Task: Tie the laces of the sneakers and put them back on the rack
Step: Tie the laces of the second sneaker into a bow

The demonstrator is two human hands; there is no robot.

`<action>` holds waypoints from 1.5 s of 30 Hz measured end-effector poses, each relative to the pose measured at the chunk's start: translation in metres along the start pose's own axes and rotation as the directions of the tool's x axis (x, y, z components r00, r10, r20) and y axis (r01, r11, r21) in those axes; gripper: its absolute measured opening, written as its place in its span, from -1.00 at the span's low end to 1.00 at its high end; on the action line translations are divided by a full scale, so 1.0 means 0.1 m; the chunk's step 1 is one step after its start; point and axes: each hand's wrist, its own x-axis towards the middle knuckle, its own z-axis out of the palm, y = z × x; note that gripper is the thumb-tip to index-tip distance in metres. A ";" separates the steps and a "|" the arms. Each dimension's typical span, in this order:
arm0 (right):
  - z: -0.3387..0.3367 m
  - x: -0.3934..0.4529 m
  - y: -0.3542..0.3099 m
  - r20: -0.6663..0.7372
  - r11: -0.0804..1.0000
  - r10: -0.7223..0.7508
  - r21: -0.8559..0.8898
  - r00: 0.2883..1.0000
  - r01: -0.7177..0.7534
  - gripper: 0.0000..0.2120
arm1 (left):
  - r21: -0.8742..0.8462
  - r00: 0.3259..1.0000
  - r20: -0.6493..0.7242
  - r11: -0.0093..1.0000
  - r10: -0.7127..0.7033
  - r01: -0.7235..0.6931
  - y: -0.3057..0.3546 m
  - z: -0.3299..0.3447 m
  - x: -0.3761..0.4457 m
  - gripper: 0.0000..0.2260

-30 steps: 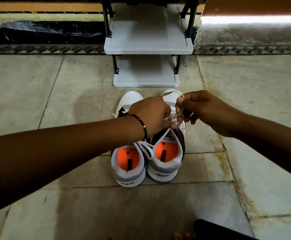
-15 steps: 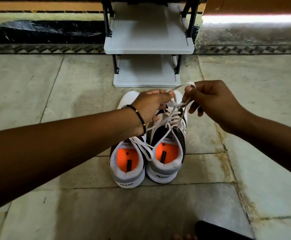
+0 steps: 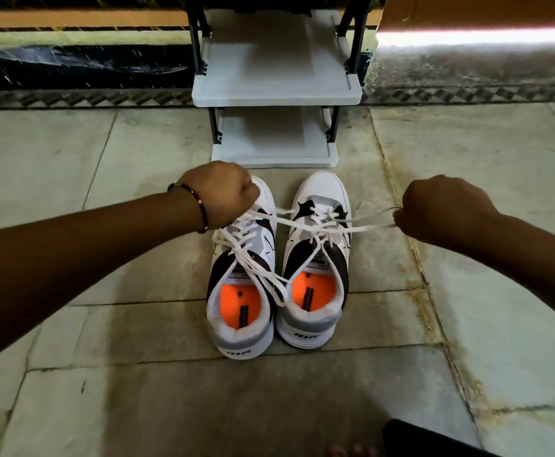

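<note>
Two white, black and grey sneakers with orange insoles stand side by side on the floor, heels toward me: the left sneaker (image 3: 241, 291) and the right sneaker (image 3: 315, 275). The right sneaker's white lace (image 3: 365, 227) is stretched taut sideways between my fists. My left hand (image 3: 225, 192), with a beaded band at the wrist, is closed on one lace end above the left sneaker's toe. To the right of the shoes, my right hand (image 3: 441, 207) is closed on the other end. The left sneaker's lace (image 3: 253, 258) lies loose over its tongue.
A grey two-shelf shoe rack (image 3: 276, 94) with dark posts stands just beyond the sneakers, both shelves bare. Stone floor tiles (image 3: 104, 390) surround the shoes. A dark object (image 3: 434, 440) and some toes show at the bottom edge.
My hands have pulled apart sideways from above the right sneaker, drawing the lace tight. The left hand went left over the other shoe, the right hand went right.
</note>
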 end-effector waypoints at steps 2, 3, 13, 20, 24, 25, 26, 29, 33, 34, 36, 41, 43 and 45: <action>0.08 0.03 0.11 0.000 0.993 0.029 -0.111 1.000 -0.029 -0.74 | 0.382 0.998 0.015 0.922 0.060 -0.061 -0.03 0.00 -0.06 -0.68; 0.09 0.04 0.17 0.025 0.989 0.062 -0.137 0.998 -0.058 -0.75 | 0.411 0.999 0.019 0.911 0.030 -0.036 -0.05 0.02 -0.07 -0.69; 0.07 -0.10 -0.28 0.187 0.900 -0.271 0.397 0.944 0.180 -0.69 | 0.304 0.953 0.134 0.904 0.271 -0.300 0.06 0.31 -0.03 -0.66; 0.35 -0.20 -0.51 0.108 0.837 -0.246 0.524 0.963 0.155 -0.90 | 0.163 0.890 0.137 0.876 0.435 -0.453 0.30 0.51 -0.17 -0.83; 0.40 -0.21 -0.49 0.069 0.810 -0.256 0.560 0.964 0.175 -0.89 | 0.087 0.902 0.112 0.900 0.417 -0.427 0.29 0.51 -0.15 -0.87; 0.41 -0.22 -0.50 0.068 0.811 -0.269 0.554 0.961 0.188 -0.88 | 0.074 0.907 0.118 0.907 0.404 -0.414 0.30 0.51 -0.15 -0.87; 0.41 -0.23 -0.51 0.069 0.816 -0.282 0.541 0.957 0.201 -0.88 | 0.082 0.911 0.128 0.912 0.391 -0.403 0.31 0.51 -0.14 -0.85; 0.37 -0.26 -0.50 0.053 0.828 -0.302 0.510 0.952 0.234 -0.88 | 0.214 0.921 0.166 0.899 0.351 -0.381 0.38 0.46 -0.11 -0.72; 0.18 -0.25 -0.40 0.003 0.831 -0.338 0.471 0.941 0.297 -0.78 | 0.366 0.907 0.089 0.833 0.411 -0.414 0.45 0.33 -0.09 -0.71; 0.15 -0.25 -0.40 0.007 0.832 -0.360 0.455 0.933 0.317 -0.78 | 0.396 0.904 0.088 0.819 0.417 -0.416 0.47 0.30 -0.10 -0.69; 0.13 -0.25 -0.40 0.021 0.844 -0.393 0.404 0.919 0.352 -0.87 | 0.454 0.900 0.107 0.785 0.422 -0.422 0.52 0.28 -0.11 -0.66; 0.23 -0.23 -0.30 0.081 0.916 -0.350 0.237 0.933 0.323 -0.79 | 0.577 0.892 0.151 0.694 0.426 -0.430 0.40 0.29 -0.14 -0.74; 0.27 -0.23 -0.27 0.123 0.924 -0.328 0.248 0.937 0.291 -0.75 | 0.600 0.896 0.188 0.676 0.403 -0.429 0.32 0.33 -0.18 -0.74; 0.29 -0.21 -0.27 0.139 0.924 -0.324 0.259 0.936 0.282 -0.72 | 0.591 0.896 0.211 0.680 0.390 -0.435 0.30 0.36 -0.20 -0.74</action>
